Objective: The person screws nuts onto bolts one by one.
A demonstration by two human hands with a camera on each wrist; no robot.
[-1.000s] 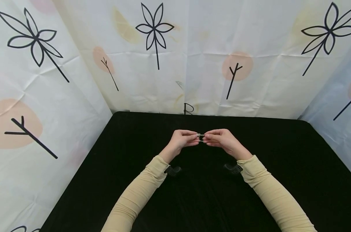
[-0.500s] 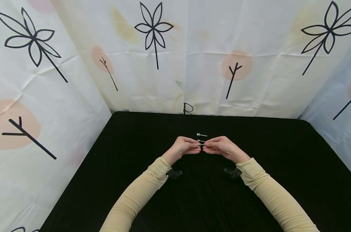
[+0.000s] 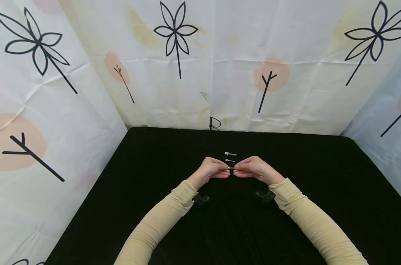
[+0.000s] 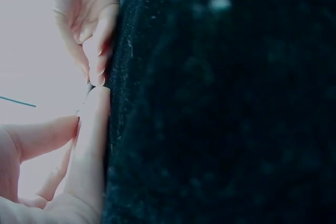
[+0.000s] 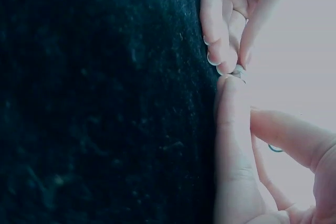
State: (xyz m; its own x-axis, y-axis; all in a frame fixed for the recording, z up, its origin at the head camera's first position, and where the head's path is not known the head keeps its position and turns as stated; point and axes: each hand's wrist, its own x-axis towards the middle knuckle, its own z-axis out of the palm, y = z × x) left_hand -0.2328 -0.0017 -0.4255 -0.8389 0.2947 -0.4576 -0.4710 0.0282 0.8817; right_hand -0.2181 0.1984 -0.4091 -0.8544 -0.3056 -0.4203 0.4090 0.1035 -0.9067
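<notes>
In the head view, a small metal screw (image 3: 231,168) spans the gap between my two hands, just above the black cloth. My left hand (image 3: 212,169) pinches its head end with thumb and fingers. On the other side, my right hand (image 3: 253,170) pinches the shank end. Fingertips hide most of this screw (image 5: 239,72) in the right wrist view. Beyond the hands, a larger screw (image 3: 230,154) and a smaller screw (image 3: 230,160) lie side by side on the cloth, heads to the left.
A black cloth (image 3: 174,147) covers the table. Pale curtains (image 3: 237,73) with printed flowers and trees stand behind it and at both sides. Dark wrist cameras (image 3: 200,199) sit below the cuffs of the light yellow sleeves (image 3: 160,217).
Both hands have come from the farthest screw toward the wearer. That screw now lies free of the fingers, the middle one is fully visible, and the nearest one is held between the hands.
</notes>
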